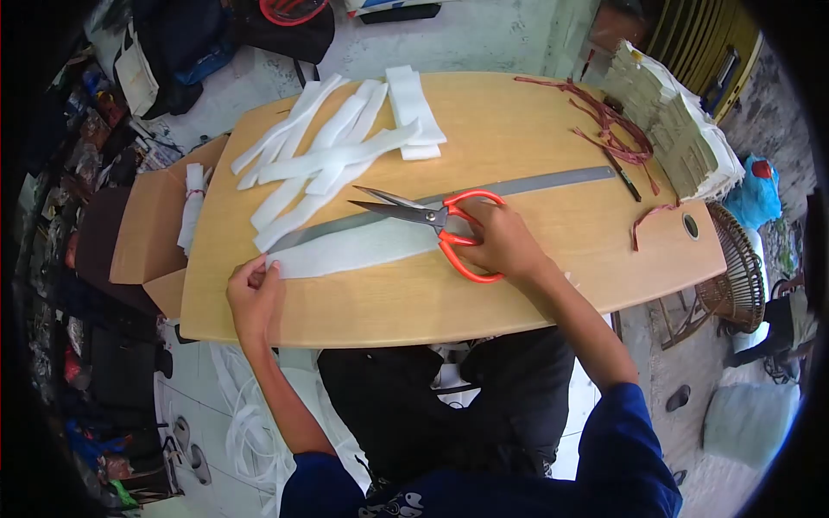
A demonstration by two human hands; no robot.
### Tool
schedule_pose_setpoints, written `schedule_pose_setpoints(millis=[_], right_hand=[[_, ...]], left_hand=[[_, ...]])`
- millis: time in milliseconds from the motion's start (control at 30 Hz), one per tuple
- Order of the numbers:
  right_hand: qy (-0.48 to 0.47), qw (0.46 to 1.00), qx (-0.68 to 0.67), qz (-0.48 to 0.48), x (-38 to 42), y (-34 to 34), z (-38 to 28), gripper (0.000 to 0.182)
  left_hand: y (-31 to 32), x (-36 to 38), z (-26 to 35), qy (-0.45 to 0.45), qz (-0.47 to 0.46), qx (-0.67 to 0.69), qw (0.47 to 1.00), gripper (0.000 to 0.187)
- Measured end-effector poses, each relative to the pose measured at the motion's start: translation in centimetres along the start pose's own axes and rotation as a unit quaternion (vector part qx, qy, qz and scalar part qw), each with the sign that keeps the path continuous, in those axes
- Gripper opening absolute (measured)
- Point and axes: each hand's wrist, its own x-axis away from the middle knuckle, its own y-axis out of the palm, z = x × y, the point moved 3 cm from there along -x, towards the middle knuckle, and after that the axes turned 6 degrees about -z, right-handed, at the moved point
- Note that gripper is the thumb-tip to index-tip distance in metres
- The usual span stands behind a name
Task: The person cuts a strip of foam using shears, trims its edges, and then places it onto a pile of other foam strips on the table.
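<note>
My left hand (254, 289) pinches the left end of a white foam strip (354, 249) lying along the front of the table. In my right hand (501, 240) are scissors (436, 218) with orange handles, their dark blades slightly parted and pointing left above the strip. The strip's right end is hidden under the scissors and my right hand. A long metal ruler (535, 183) lies just behind the strip, running from near my left hand toward the right side. Several cut white strips (332, 155) lie in a loose, crossing pile at the back left.
Reddish cords (617, 129) and a dark pen (623, 176) lie at the table's (518, 112) right, beside a stack of whitish sheets (673, 121). A cardboard box (155, 224) stands at the left. White strips (250, 432) are heaped on the floor. A wicker chair (734, 268) stands right.
</note>
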Motion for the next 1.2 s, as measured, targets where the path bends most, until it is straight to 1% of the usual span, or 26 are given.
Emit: schedule_pose_setpoints(millis=[100,233,300,333,400,467,533,567,600,667,733,800,867,933,1033,1067,1133,1200], right_hand=[[0.026,0.999,-0.016,-0.026,-0.2,-0.2,0.4,0.044],[0.071,0.995,-0.058,-0.029,-0.4,-0.5,0.8,0.045],[0.100,0.990,-0.065,-0.072,-0.7,-0.6,0.9,0.047],[0.107,0.989,-0.070,-0.073,-0.7,-0.3,1.5,0.047],[0.021,0.998,-0.057,-0.001,-0.8,-0.1,2.0,0.043],[0.038,0.998,-0.054,-0.016,-0.8,0.1,2.5,0.043],[0.013,0.998,-0.065,0.005,-0.7,0.1,2.7,0.044],[0.034,0.996,-0.074,-0.028,-0.8,0.1,2.9,0.046],[0.044,0.996,-0.080,-0.023,-0.8,0.1,3.2,0.046],[0.031,0.997,-0.070,-0.022,-0.9,0.5,3.6,0.048],[0.058,0.996,-0.064,-0.028,-0.8,0.1,3.4,0.050],[0.076,0.994,-0.043,-0.073,-0.7,-0.2,3.1,0.051],[0.103,0.990,-0.048,-0.083,-0.4,-0.1,3.2,0.051],[0.074,0.993,-0.049,-0.075,-0.5,-0.1,3.3,0.050],[0.058,0.995,-0.032,-0.073,-0.5,-0.1,3.3,0.048],[0.058,0.995,-0.034,-0.072,-0.6,-0.2,3.4,0.048],[0.071,0.992,-0.027,-0.098,-0.4,-0.3,3.2,0.050],[0.065,0.993,-0.030,-0.091,-0.5,-0.1,3.4,0.049]], left_hand=[[-0.1,0.0,0.4,-0.003,-0.006,-0.008,1.000,0.030],[-0.2,-0.1,0.4,-0.020,-0.018,-0.013,1.000,0.031],[-0.3,-0.2,0.1,-0.024,-0.027,-0.002,0.999,0.032],[-0.3,-0.3,-0.1,-0.026,-0.031,0.013,0.999,0.032],[-0.4,-0.4,-0.2,-0.028,-0.038,0.008,0.999,0.031],[-0.4,-0.4,-0.2,-0.028,-0.045,0.002,0.999,0.031],[-0.4,-0.5,-0.2,-0.034,-0.047,0.026,0.998,0.030],[-0.3,-0.6,-0.1,-0.033,-0.058,0.020,0.998,0.030],[-0.3,-0.6,-0.1,-0.033,-0.054,0.018,0.998,0.030],[-0.4,-0.7,-0.1,-0.031,-0.061,0.010,0.998,0.030],[-0.5,-0.8,-0.2,-0.056,-0.056,0.004,0.997,0.032],[-0.3,-0.7,0.1,-0.054,-0.061,-0.007,0.997,0.032],[-0.3,-0.6,0.4,-0.052,-0.061,-0.017,0.997,0.033],[-0.5,-0.7,0.4,-0.057,-0.068,-0.027,0.996,0.034],[-0.5,-0.8,0.2,-0.054,-0.080,-0.017,0.995,0.034],[-0.5,-0.9,0.1,-0.052,-0.080,-0.018,0.995,0.034],[-0.5,-0.8,0.2,-0.062,-0.079,-0.005,0.995,0.033],[-0.4,-0.8,0.4,-0.062,-0.079,-0.010,0.995,0.033]])
